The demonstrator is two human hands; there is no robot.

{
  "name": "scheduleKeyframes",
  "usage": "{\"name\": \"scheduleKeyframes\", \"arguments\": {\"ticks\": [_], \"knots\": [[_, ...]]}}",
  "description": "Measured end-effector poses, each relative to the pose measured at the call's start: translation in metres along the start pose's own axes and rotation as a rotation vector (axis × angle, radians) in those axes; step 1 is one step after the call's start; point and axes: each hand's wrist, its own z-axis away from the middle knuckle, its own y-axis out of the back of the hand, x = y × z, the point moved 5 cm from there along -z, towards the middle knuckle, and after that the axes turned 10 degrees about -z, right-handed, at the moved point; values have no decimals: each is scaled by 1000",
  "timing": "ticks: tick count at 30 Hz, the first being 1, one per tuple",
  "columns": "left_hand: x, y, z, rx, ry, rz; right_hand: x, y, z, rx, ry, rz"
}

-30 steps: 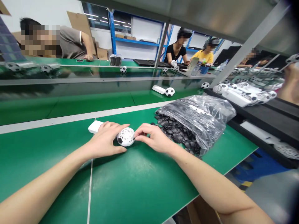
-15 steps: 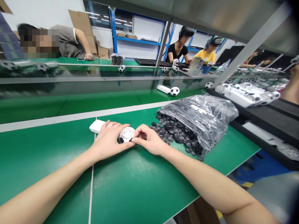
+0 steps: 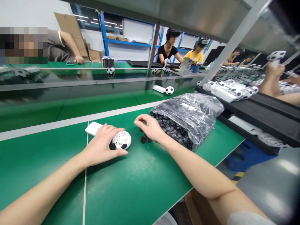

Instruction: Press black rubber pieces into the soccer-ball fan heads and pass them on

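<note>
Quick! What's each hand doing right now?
Left hand: closed on the white lattice ball, holding it.
Right hand: open, nothing visible in it, near the black discs.

Blue steel shelving (image 3: 103,31) along far wall, flattened cardboard (image 3: 67,26) beside it, two seated co-workers (image 3: 181,53) at far bench, black tray (image 3: 264,112) holding white lattice balls (image 3: 231,92)

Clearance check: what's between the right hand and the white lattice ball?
In the head view, green bench mat, plus a few loose black discs just under the right hand.
</note>
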Motion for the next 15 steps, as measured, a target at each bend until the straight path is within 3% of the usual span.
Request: {"name": "scheduleKeyframes", "arguments": {"ticks": [2,5,9,15], "knots": [[-4,0,1,-22,-4,-11,6,20,-6,52,5,274],[-12,-1,3,-89,57,51,15,29,-8,-30,-42,497],[-11,-4,4,-101,153,186,16,15,-3,-179,-56,564],[-4,-8,2,-104,207,293,12,7,-2,-220,-113,525]]}}
